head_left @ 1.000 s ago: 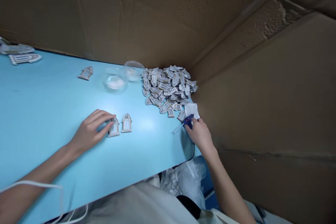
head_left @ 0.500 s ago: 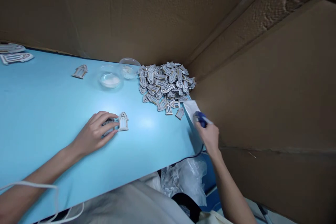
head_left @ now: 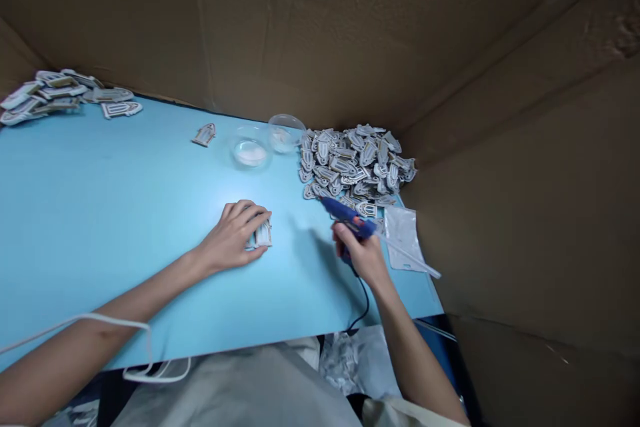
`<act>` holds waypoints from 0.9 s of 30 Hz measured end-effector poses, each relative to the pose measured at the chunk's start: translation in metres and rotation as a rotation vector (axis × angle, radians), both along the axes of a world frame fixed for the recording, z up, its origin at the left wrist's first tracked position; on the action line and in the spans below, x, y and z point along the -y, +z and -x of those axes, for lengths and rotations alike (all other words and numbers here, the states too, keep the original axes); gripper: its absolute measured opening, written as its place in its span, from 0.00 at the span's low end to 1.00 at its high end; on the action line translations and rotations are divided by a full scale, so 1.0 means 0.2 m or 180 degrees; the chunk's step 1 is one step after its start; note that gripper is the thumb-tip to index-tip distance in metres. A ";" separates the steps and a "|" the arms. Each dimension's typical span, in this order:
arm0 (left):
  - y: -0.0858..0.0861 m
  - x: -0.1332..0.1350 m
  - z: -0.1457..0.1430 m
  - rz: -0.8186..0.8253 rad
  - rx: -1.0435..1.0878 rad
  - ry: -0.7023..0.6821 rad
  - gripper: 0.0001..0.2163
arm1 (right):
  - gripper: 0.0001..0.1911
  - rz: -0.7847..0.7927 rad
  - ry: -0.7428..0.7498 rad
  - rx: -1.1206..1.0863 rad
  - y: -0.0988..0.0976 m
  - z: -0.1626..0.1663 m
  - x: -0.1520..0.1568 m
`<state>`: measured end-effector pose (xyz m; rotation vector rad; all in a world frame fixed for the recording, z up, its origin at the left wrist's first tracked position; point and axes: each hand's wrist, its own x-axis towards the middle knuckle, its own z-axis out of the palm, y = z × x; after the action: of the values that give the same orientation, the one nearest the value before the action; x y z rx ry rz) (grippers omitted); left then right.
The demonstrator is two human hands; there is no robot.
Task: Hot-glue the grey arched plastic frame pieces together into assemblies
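Note:
My left hand [head_left: 231, 238] rests on the blue table, its fingers curled around a small white arched window-shaped piece [head_left: 264, 234] lying flat. Another piece seems to lie partly under the fingers, mostly hidden. In my right hand [head_left: 369, 259] is a blue hot glue gun [head_left: 349, 215], held above the table with its nozzle pointing left. A long clear glue stick [head_left: 411, 256] sticks out of its rear end, and its black cord [head_left: 367, 303] hangs toward the table's front edge. A gap separates the nozzle from the arched piece.
A heap of grey-white arched pieces [head_left: 345, 163] lies at the back right, beside a clear flat pouch [head_left: 403, 230]. Two clear plastic cups [head_left: 251, 153] stand left of it. One loose piece [head_left: 205, 135] and a larger pile [head_left: 55, 93] are farther left. Cardboard walls [head_left: 500, 200] enclose the table.
My right hand has brought the glue gun left from the pouch at the table's right edge. My left fingers have moved over the arched piece. The view has swung left.

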<state>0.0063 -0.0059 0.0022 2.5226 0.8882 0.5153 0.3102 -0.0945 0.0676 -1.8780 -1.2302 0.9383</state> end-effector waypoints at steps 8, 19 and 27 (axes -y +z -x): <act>0.02 -0.03 0.12 0.0164 -0.0019 0.0691 0.34 | 0.17 -0.1044 0.1416 0.0068 -0.21 0.33 -0.20; 0.01 -0.02 0.11 0.0152 0.0115 0.0775 0.33 | 0.16 -0.0968 0.1793 0.0761 -0.27 0.36 -0.16; 0.01 -0.03 0.11 0.0198 0.0155 0.0781 0.32 | 0.16 -0.0874 0.1781 0.0798 -0.27 0.37 -0.16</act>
<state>-0.0150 -0.0005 0.0048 2.3481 1.1844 0.6116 0.2369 -0.0624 0.0128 -1.4869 -1.9912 0.7657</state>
